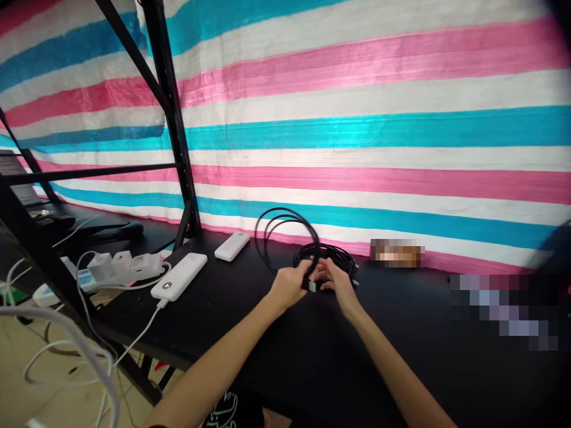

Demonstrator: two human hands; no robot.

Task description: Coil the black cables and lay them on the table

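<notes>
A looped black cable (316,229) rises in front of me, its bundled part gripped in my left hand (291,286). From under that hand sticks out a flat metal plug (311,286), which looks like a USB connector. My right hand (338,282) meets the left one at the bundle, its fingers curled in and closed on the same cable. Part of its grip is hidden. Just behind my hands, a second coil of black cable (343,254) lies on the black table (312,351), with connector ends at its right side.
Left of my hands lie a white power bank (181,277) with a plugged-in cable and a smaller white power bank (232,246). A power strip (57,291) with chargers sits by a black metal frame (176,125). A striped sheet (379,131) hangs behind.
</notes>
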